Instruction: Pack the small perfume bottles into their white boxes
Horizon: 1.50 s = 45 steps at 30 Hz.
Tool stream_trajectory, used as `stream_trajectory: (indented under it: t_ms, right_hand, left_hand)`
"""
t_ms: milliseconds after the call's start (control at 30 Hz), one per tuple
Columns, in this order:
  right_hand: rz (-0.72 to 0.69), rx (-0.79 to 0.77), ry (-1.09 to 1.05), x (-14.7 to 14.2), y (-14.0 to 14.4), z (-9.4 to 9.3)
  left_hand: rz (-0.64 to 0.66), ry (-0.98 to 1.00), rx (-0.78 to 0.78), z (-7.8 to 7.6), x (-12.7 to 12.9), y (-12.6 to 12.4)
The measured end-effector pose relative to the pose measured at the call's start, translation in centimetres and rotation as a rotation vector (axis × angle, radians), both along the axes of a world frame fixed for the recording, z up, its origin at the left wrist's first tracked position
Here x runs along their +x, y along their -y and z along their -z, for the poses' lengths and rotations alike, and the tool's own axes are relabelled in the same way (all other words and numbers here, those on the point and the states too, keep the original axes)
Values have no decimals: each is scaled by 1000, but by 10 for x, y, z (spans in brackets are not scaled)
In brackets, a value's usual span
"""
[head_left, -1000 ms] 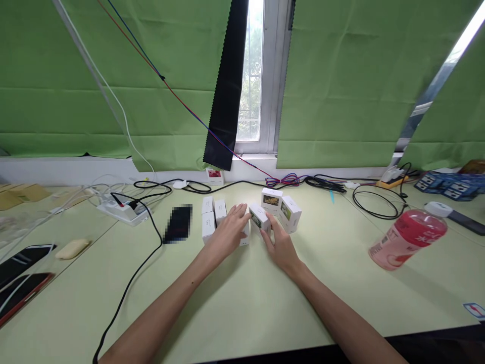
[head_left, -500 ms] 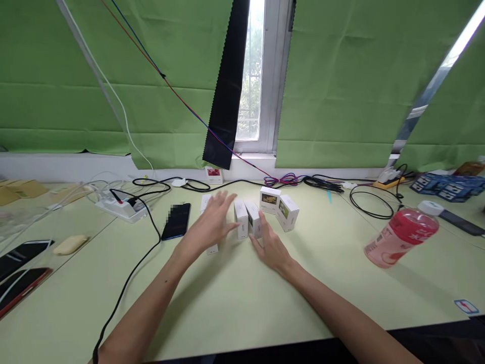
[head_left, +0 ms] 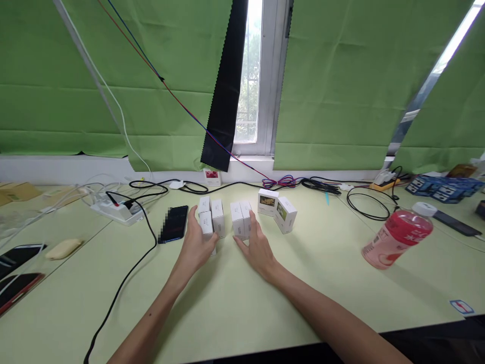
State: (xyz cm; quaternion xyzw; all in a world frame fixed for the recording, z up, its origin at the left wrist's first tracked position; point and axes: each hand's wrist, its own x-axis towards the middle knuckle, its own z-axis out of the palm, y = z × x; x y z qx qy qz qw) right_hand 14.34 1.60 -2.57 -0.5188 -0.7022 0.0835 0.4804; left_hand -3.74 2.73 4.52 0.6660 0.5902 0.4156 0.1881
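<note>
Right hand point(head_left: 259, 253): fingers unclenched, against the right side of the box pair point(head_left: 237, 221). Left hand point(head_left: 196, 245): fingers grasping the near-left box point(head_left: 206, 223). Best slid low, squarely (narrow boxes likely tip). Farther right: two picture-faced boxes point(head_left: 286, 215).

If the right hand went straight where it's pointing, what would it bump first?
Probably the right box of the white pair standing side by side. The right hand seems to touch it, though depth is unclear.
</note>
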Motion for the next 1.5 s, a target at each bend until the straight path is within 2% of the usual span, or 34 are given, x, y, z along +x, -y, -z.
stream_trajectory:
  t_ms: [367, 533, 700, 867, 1033, 1100, 1233, 1333, 1500]
  right_hand:
    - [135, 13, 26, -2, -1, 3]
    - [175, 35, 29, -1, -2, 6]
    - [147, 17, -25, 2, -4, 4]
    - [89, 18, -81, 6, -7, 2]
    - [50, 20, -81, 11, -12, 0]
    - [43, 20, -86, 13, -15, -1]
    - [22, 17, -104, 16, -20, -2]
    - [7, 3, -117, 17, -25, -2]
    - [-21, 8, -142, 20, -32, -1]
  left_hand:
    - [-115, 89, 38, 9, 19, 18]
    - [-85, 60, 105, 11, 27, 18]
    - [-44, 17, 130, 9, 29, 15]
    - [8, -159, 198, 4, 28, 14]
    - [-108, -456, 238, 1, 29, 8]
    - [-138, -511, 264, -1, 28, 4]
    - [-157, -457, 302, -5, 22, -10]
    - [-150, -344, 256, -5, 14, -26]
    - [-13, -105, 136, -1, 1, -46]
